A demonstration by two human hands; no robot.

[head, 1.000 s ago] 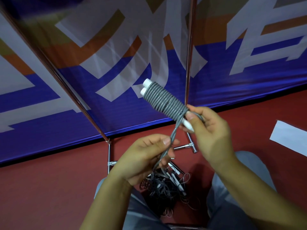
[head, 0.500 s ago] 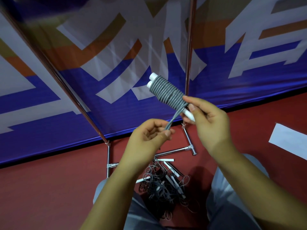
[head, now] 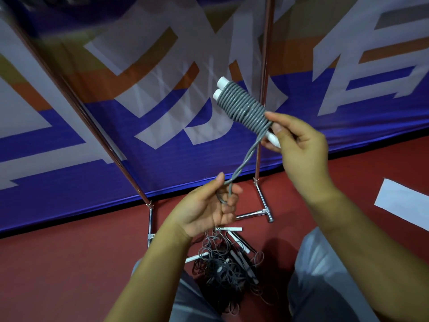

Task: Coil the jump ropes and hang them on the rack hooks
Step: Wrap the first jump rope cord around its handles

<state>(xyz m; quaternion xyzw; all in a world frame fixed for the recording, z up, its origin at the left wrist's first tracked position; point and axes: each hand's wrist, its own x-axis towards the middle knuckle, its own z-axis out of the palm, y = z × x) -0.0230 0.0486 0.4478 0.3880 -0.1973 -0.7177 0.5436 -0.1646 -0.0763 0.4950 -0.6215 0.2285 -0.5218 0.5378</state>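
A grey jump rope [head: 242,107] is wound tightly round its two white handles, whose ends stick out at the upper left. My right hand [head: 299,145] grips the lower end of that bundle. A doubled grey tail runs down and left from the coil to my left hand [head: 210,205], which pinches its looped end between thumb and fingers. On the red floor between my knees lies a tangled pile of dark jump ropes [head: 227,261] with white handles.
A chrome rack stands ahead: an upright pole [head: 263,96] behind the coil, a slanted pole [head: 76,108] at left, and base bars [head: 255,213] on the floor. A blue, white and orange banner hangs behind. A white strip [head: 404,201] marks the floor at right.
My left hand has dropped down and away from the coil, drawing out a longer doubled tail of rope. My right hand and the bundle have shifted slightly up and right.
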